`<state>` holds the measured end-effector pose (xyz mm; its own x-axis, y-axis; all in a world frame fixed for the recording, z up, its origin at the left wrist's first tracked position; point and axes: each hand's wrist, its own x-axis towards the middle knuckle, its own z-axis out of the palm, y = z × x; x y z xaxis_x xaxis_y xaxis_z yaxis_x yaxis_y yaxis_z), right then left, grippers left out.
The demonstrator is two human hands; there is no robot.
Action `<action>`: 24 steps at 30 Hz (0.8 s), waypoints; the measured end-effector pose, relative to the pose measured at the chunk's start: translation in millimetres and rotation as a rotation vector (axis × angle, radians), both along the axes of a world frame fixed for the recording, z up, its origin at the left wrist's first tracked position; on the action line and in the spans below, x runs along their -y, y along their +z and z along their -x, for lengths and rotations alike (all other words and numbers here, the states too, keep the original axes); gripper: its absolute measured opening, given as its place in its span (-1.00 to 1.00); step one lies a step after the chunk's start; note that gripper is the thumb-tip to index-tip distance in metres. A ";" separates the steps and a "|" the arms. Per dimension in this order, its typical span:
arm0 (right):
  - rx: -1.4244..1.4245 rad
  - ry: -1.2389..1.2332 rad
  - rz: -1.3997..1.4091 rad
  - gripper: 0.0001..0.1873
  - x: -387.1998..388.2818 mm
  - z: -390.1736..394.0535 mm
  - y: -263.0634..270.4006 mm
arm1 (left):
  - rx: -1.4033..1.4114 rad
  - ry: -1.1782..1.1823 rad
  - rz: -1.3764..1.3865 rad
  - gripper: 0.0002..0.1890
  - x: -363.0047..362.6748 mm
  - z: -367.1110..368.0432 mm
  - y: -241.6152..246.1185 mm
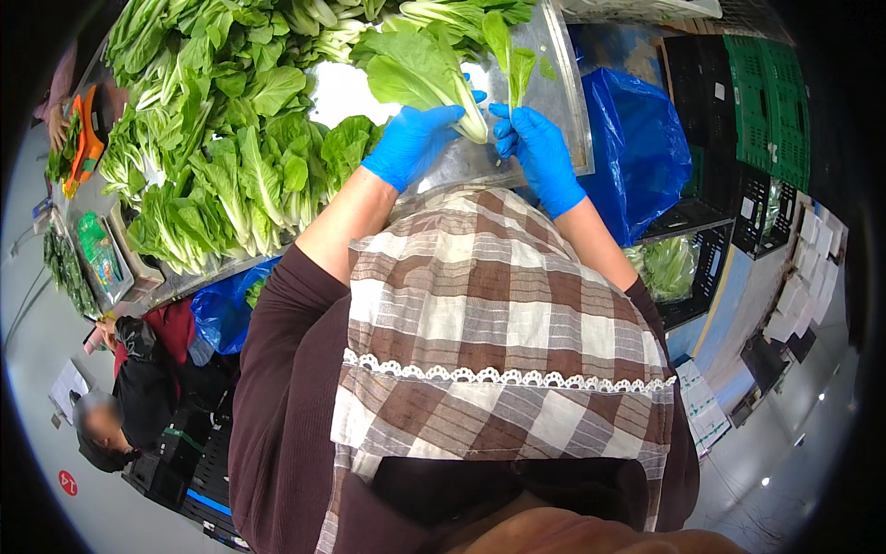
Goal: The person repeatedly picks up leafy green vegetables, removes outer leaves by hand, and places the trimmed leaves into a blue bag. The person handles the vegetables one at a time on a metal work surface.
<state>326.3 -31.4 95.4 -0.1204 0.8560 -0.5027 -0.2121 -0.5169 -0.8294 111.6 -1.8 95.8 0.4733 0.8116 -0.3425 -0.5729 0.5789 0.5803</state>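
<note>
My left hand (pixel 423 142), in a blue glove, is closed around the pale stem of a leafy green (pixel 422 76) that looks like bok choy. Its broad leaves point up and away from me. Between the gloved fingers of my right hand (pixel 536 149) is the thin stem of a small loose leaf (pixel 518 73). Both hands are just above the metal table (pixel 450 163), close to its near edge. To the left of my hands, many heads of the same greens (pixel 256 173) lie in rows and heaps.
A blue plastic bag (pixel 637 152) hangs open at the table's right end. Beyond it stand stacked black and green crates (pixel 768 104). An orange device (pixel 86 138) and a wrapped tray (pixel 104 253) are at the far left. A co-worker (pixel 138 388) is at the lower left.
</note>
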 end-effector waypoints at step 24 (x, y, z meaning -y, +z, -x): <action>0.224 0.153 -0.103 -0.67 7.8 13.8 0.4 | -0.180 0.003 -0.011 -0.57 1.6 -13.8 15.1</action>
<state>312.5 -39.2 95.8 -0.1474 0.8846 -0.4425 0.0564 -0.4391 -0.8966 125.4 -3.4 110.9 0.4028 0.8171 -0.4124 -0.4607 0.5703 0.6801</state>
